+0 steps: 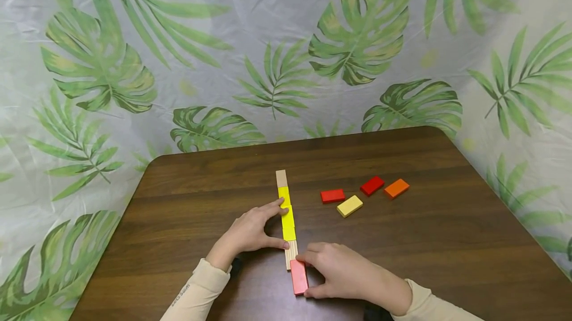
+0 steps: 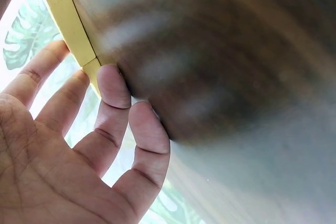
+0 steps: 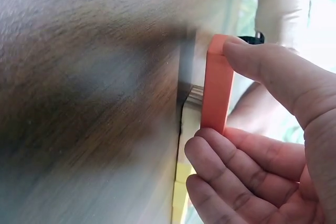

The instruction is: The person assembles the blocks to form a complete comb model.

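A straight row of flat blocks runs away from me along the table: a pale wooden block (image 1: 281, 178) at the far end, several yellow blocks (image 1: 288, 218) (image 2: 76, 30), then a striped wooden block (image 1: 291, 251) at the near end. My left hand (image 1: 248, 229) (image 2: 52, 156) touches the row's left side, fingertips on the yellow blocks and thumb on the striped block. Between thumb and fingers, my right hand (image 1: 341, 269) (image 3: 262, 166) pinches a red block (image 1: 299, 278) (image 3: 217, 85) by its ends. It appears raised off the table, partly overlapping the striped block's near end.
To the right of the row lie two loose red blocks (image 1: 332, 196) (image 1: 372, 185), a pale yellow block (image 1: 350, 206) and an orange block (image 1: 396, 188). The dark wooden table (image 1: 196, 187) ends at a leaf-patterned curtain (image 1: 277, 23) behind.
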{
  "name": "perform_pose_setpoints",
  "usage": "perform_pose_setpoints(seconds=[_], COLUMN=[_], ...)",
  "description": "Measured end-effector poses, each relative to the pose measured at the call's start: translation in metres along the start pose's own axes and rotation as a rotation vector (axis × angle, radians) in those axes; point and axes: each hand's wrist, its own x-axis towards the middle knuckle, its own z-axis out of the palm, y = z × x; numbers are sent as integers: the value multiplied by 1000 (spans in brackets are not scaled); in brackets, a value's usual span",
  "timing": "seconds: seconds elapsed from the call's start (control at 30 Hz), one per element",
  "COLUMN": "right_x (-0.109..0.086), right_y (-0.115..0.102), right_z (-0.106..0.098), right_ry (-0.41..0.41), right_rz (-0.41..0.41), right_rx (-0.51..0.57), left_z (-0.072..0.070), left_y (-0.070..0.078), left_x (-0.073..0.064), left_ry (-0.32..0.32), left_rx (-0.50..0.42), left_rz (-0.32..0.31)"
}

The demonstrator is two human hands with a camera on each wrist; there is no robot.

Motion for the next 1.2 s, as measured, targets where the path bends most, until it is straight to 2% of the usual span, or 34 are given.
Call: perform_pose_setpoints(seconds=[0.3, 0.53, 1.2], right_x=[-4, -4, -1], right_y=[-7, -7, -12], right_z=[2, 7, 16], right_ry=[-40, -18, -34], right_rz=[-25, -41, -17], right_rx=[-3, -43, -104], left_z=[0, 0, 1], left_y=[1, 1, 0], left_x=[0, 0, 0], left_ry=[-4, -7, 1], left_rx=[-4, -5, 8], left_rz=[-11, -14, -12])
